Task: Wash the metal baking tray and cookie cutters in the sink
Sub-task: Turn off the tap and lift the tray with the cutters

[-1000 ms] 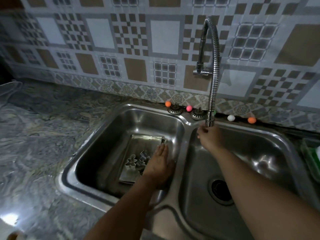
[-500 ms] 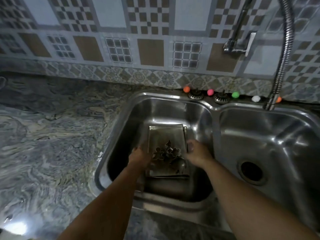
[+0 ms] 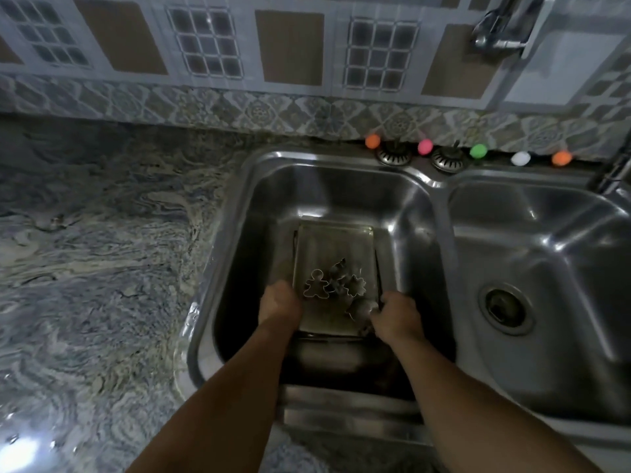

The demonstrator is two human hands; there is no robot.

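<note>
A rectangular metal baking tray (image 3: 333, 244) lies in the left basin of a double steel sink (image 3: 440, 186). Several metal cookie cutters (image 3: 333, 285) rest in the tray's near half, among them a gingerbread-man shape. My left hand (image 3: 278, 302) grips the tray's left near edge. My right hand (image 3: 394, 315) grips its right near edge. Both sets of fingers curl over the rim, with the fingertips hidden.
The right basin has an open drain (image 3: 505, 308). A tap (image 3: 502, 32) is fixed to the tiled wall at top right, its flexible hose (image 3: 614, 169) dropping at the right edge. Small coloured balls (image 3: 425, 146) and two strainers (image 3: 392, 155) line the sink's back rim. Marbled counter (image 3: 102, 250) spreads left.
My right hand left the tap hose and came down to the tray's right edge. My left hand shifted from flat on the tray to its left edge. The camera moved closer and left.
</note>
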